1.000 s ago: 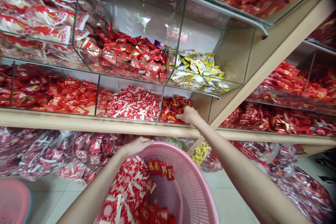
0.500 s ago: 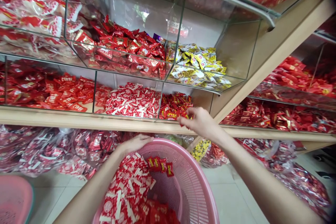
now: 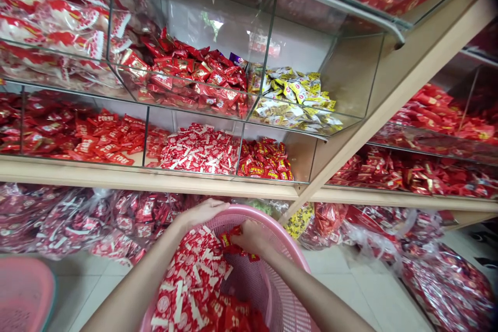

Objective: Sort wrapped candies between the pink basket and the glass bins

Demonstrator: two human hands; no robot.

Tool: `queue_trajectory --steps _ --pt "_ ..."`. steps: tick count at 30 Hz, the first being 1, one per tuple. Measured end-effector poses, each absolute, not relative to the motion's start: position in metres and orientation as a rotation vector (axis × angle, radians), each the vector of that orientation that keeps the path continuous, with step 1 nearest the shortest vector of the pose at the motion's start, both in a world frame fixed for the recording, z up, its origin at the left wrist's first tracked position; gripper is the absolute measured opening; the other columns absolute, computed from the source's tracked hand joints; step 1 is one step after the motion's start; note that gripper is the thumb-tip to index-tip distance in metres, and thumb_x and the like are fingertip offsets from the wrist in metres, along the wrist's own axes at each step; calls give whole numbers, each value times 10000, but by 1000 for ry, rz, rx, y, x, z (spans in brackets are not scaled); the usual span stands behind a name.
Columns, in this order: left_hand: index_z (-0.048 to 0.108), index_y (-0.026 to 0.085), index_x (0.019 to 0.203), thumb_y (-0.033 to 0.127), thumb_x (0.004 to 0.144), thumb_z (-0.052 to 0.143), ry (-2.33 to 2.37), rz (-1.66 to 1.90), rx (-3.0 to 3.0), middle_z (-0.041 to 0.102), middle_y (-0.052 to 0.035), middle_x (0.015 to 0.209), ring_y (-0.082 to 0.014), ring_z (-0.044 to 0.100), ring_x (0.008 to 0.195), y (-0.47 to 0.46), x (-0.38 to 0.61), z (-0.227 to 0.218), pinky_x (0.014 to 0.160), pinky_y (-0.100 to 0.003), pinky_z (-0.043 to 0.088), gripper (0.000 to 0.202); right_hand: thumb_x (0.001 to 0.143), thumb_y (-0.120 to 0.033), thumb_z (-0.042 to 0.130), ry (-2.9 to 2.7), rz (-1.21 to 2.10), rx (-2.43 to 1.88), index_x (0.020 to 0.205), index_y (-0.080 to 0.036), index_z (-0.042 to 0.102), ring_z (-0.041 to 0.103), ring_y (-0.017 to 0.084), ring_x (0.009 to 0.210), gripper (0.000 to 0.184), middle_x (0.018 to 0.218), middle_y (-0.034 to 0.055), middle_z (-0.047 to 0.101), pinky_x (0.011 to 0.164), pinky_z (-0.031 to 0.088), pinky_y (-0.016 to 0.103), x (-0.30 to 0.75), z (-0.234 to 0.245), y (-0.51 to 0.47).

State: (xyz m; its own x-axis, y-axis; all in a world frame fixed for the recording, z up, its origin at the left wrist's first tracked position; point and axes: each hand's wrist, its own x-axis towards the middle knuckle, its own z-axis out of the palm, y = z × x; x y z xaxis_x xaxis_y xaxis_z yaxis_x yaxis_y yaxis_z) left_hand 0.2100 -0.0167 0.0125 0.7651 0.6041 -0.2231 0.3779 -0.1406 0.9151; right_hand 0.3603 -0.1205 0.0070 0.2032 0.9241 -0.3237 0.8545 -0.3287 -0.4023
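Note:
A pink plastic basket stands below the shelf, with red-and-white wrapped candies piled along its left side and plain red packets at the near end. My left hand is closed over the basket's far left rim. Inside the basket, near the far wall, my right hand has its fingers closed on small red candies with yellow lettering. Its fingertips are partly hidden, so how many it holds cannot be made out. More candies of that kind lie in the lower shelf's right bin.
Glass-fronted bins hold red candies, yellow-and-white packets and red packets. A wooden shelf edge runs above the basket. Clear bags of candy lie under it. Another pink basket stands on the tiled floor at left.
My right hand has moved down and left from the lower right bin into the basket, carrying red candy. My left hand stays on the rim. The view has shifted slightly.

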Motion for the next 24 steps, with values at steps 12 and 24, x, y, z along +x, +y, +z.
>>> queue_trajectory --steps 12,24 --pt "671 174 1032 622 735 449 805 268 1779 660 -35 1077 -242 520 1044 -15 208 8 932 -301 351 582 758 -326 513 -1851 506 -2431 846 -156 630 610 211 864 225 910 92 660 711 452 282 355 4 -127" --pt "645 170 1079 604 764 422 785 255 1787 676 -24 1036 -220 542 975 -18 207 12 876 -272 374 580 786 -373 545 -1806 487 -2556 883 -159 626 614 194 856 249 923 89 651 690 454 257 363 -2 -136"
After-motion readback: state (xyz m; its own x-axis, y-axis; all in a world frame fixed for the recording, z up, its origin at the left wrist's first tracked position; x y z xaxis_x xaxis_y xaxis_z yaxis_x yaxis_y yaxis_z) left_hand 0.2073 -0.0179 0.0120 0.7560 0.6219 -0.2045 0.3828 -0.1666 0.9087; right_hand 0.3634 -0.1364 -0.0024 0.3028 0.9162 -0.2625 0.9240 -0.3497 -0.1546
